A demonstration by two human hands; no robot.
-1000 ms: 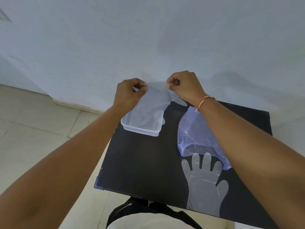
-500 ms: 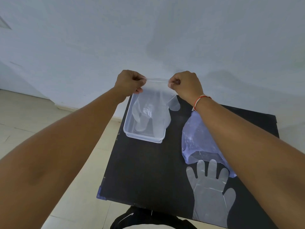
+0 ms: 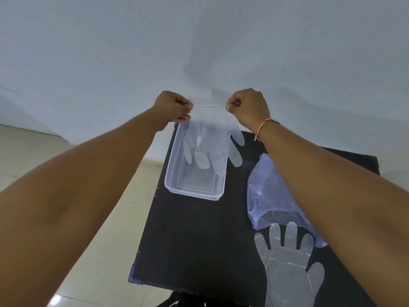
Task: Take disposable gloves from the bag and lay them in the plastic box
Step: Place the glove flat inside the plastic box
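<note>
The clear disposable glove (image 3: 210, 140) now hangs spread, fingers down, over the plastic box (image 3: 177, 173), no longer bunched; lowering appears next. The left hand (image 3: 171, 108) and right hand (image 3: 249, 107) pinch its cuff corners. The right forearm hides part of the bag (image 3: 265, 196); another glove (image 3: 285, 267) is cut off.

A: so where's the held glove (image 3: 210, 138) at?

B: hanging cuff-up, stretched flat, see-through, fingers dangling down into the far end of the plastic box (image 3: 177, 185). Thumb sticks out past the box's right rim.

A: and the box?

B: clear rectangular tub, no lid, long side running away from the camera.

A: the bag?

B: crumpled bluish bag (image 3: 265, 196) lies to the right of the box, and a second glove (image 3: 285, 269) lies flat, fingers just under the bag's near edge.
</note>
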